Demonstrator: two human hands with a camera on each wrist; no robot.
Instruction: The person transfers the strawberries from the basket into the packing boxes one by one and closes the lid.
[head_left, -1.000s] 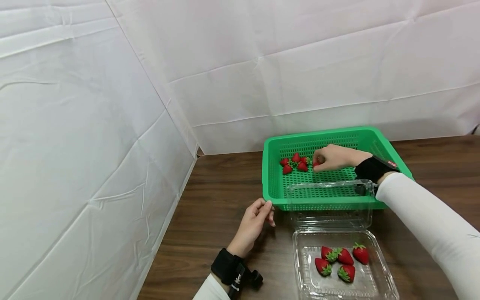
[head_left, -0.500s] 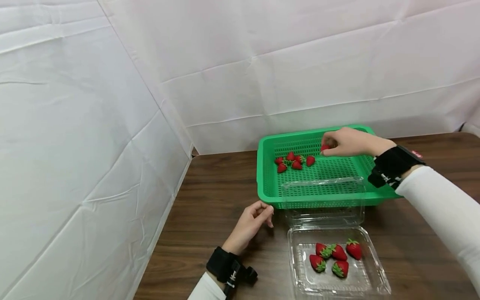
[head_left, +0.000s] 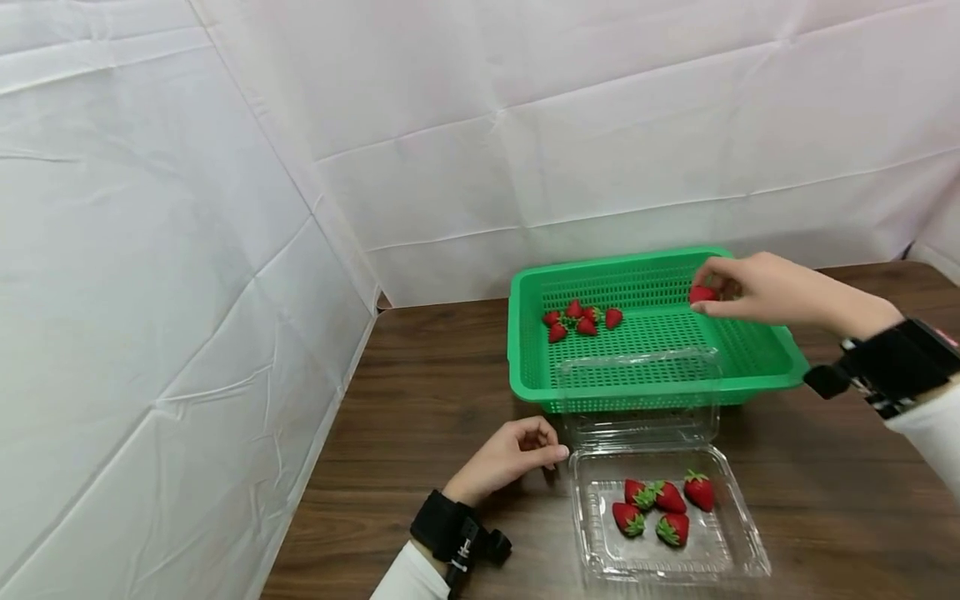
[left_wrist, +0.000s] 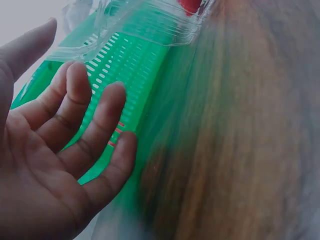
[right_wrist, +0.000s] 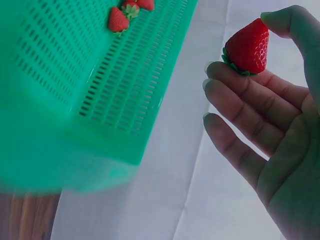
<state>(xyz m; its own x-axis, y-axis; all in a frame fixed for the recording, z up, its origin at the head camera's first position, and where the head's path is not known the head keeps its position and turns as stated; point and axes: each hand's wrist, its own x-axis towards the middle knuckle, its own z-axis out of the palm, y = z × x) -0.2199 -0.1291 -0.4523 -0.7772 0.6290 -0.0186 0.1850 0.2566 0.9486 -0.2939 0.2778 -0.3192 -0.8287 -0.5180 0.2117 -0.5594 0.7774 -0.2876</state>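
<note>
Between thumb and fingers my right hand (head_left: 780, 292) pinches a strawberry (right_wrist: 247, 49) by its tip and leafy end, held above the right side of the green basket (head_left: 757, 385). Several strawberries (head_left: 587, 326) lie in a cluster at the basket's left. My left hand (head_left: 513, 457) hovers by the left edge of the clear plastic clamshell (head_left: 738, 533), its fingers loosely bent with nothing in them. In the clamshell's tray sit several strawberries (head_left: 672, 529), their green leaves showing. Its raised lid (head_left: 637, 429) leans against the basket's front.
The dark wooden table (head_left: 420, 392) carries the basket and clamshell. White cloth walls (head_left: 435, 167) stand close behind the basket and along the left side.
My right hand has lifted one strawberry from near the cluster and carried it right across the basket. My left hand has come away from the basket's corner toward the clamshell.
</note>
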